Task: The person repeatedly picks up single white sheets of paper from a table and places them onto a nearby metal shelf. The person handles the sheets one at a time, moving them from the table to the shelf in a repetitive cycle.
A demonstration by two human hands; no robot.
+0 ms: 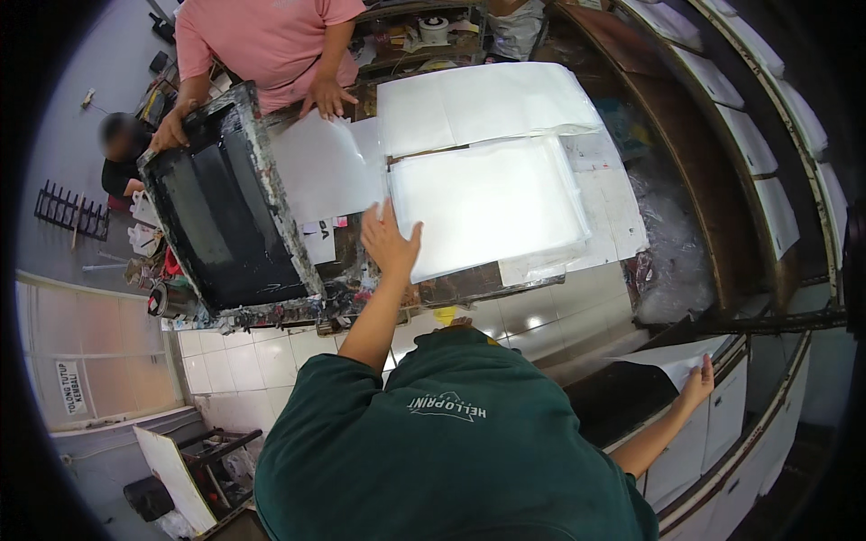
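My left hand point(390, 242) is open, fingers spread, at the left edge of a stack of white sheets point(492, 207) on the worktable. Whether it touches the stack I cannot tell. Out to the right, my right hand point(697, 383) pinches the edge of a white sheet point(672, 359), which curls above a dark rack shelf point(613, 397). Across the table, a person in a pink shirt point(262, 45) grips a tilted, ink-stained screen printing frame point(287, 230) with one hand. Their other hand point(327, 93) rests on a separate white sheet point(325, 171).
Another white stack point(487, 104) lies at the table's far side. Tall racks point(758, 171) holding white sheets curve along the right, beside crumpled clear plastic point(672, 252). Another person point(122, 153) is at the far left. Pale floor tiles point(523, 311) show below the table.
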